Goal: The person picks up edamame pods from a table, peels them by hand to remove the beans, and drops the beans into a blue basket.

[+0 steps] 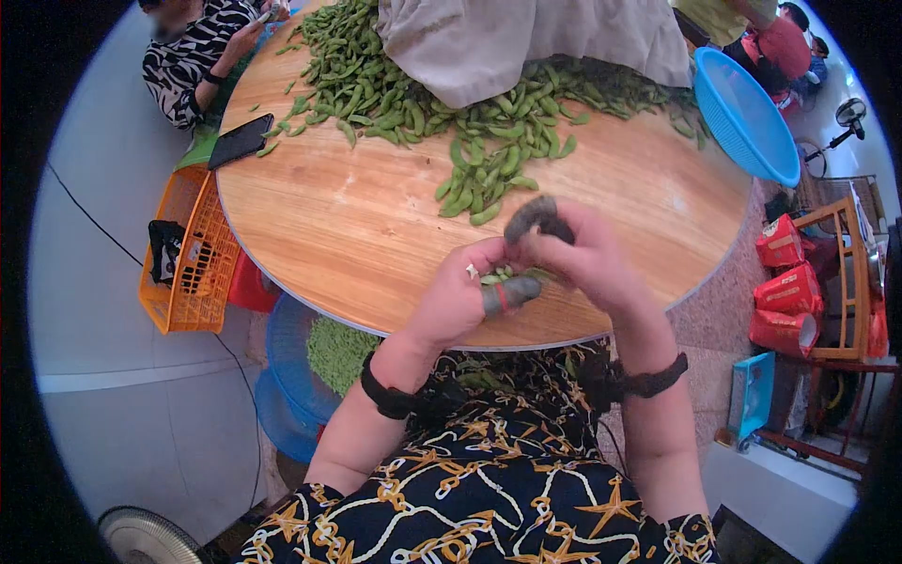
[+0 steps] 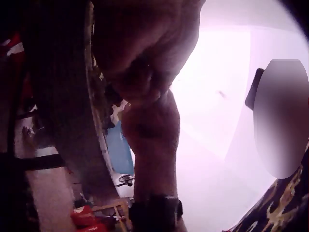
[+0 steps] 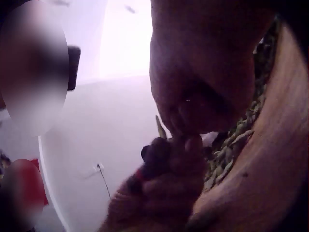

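Over the near part of the round wooden table [image 1: 319, 221], my two hands meet. My left hand [image 1: 451, 296] is palm up and holds a few green edamame pods [image 1: 498, 276] in its curled fingers; a dark cover tied with a red band sits on one digit. My right hand [image 1: 592, 254], also with dark covers on its fingertips, pinches at the left fingertips, mostly hiding what is between them. In the right wrist view a thin green pod [image 3: 160, 126] sticks out where the hands meet. Beyond them lies a heap of edamame pods [image 1: 484, 174].
A grey cloth [image 1: 460, 47] covers part of the heap. A blue basket [image 1: 747, 117] leans at the right edge, and a phone [image 1: 241, 141] lies at the left. Shelled beans [image 1: 340, 355] fill a blue basin below. Another person [image 1: 202, 52] sits across at the left.
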A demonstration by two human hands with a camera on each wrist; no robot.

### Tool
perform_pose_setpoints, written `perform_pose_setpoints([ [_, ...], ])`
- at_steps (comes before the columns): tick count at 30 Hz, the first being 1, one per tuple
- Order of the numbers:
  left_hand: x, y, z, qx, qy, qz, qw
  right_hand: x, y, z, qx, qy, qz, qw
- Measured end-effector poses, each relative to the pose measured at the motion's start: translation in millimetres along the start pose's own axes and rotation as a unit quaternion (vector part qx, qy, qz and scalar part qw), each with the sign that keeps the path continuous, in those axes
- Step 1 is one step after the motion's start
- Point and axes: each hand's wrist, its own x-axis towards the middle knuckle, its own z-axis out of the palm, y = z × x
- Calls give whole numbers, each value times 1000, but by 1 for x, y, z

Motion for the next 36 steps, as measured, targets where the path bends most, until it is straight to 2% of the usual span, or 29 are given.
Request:
perform_pose_setpoints([
  [1, -1, -2, -5, -57, -3, -33, 998, 9, 2, -3, -126, 12, -66, 990],
  [2, -3, -3, -9, -114, -5, -66, 991, 18, 4, -2, -127, 10, -66, 990],
  [3, -5, -1, -11, -114, -5, -66, 991, 26, 6, 1, -253, 9, -114, 961],
  [4, -7, 1, -13, -124, -1, -46, 991, 31, 9, 4, -374, 7, -161, 913],
  [5, -8, 4, -15, -132, 3, -25, 991, 34, 14, 5, -442, -3, -145, 885],
  [9, -11, 3, -25, -126, 45, -11, 991, 23, 21, 0, -454, 16, -162, 876],
  [11, -10, 2, -23, -101, 61, -17, 993, 13, 21, -4, -392, 76, -120, 909],
  [12, -9, 2, -22, -103, 61, -14, 993, 7, 20, -3, -395, 75, -121, 908],
  [14, -9, 0, -18, -70, 70, -28, 995, -6, 21, -1, -252, 67, -91, 961],
  [15, -7, -1, -17, -72, 70, -26, 995, -12, 19, 1, -254, 65, -91, 961],
  [17, -5, -2, -15, -74, 69, -27, 995, -22, 12, 5, -151, 54, -44, 986],
  [18, -4, -1, -15, -74, 70, -26, 994, -23, 8, 6, -151, 53, -45, 986],
  [20, -2, 1, -12, -63, 84, -40, 994, -27, 3, 9, -76, 65, 43, 994],
  [21, -2, 0, -12, -63, 84, -38, 994, -28, 4, 11, -77, 65, 42, 994],
  [23, -1, -2, -11, 16, 105, -20, 994, -28, 9, 16, -128, 91, -47, 987],
  [24, 0, -1, -10, 16, 105, -18, 994, -27, 10, 16, -129, 90, -48, 986],
  [25, 1, 0, -10, 160, 101, 40, 981, -26, 11, 16, -185, 99, -66, 975],
  [26, 1, 2, -9, 300, 96, 95, 944, -25, 13, 17, -240, 107, -83, 961],
  [30, 2, 6, -5, 326, 110, 79, 936, -22, 25, 18, -263, 117, -112, 951],
  [32, 3, 5, -2, 387, 132, 125, 904, -26, 20, 25, -228, 140, -95, 959],
  [36, 5, 0, -2, 408, 138, 150, 890, -25, 26, 22, -290, 141, -123, 939],
])
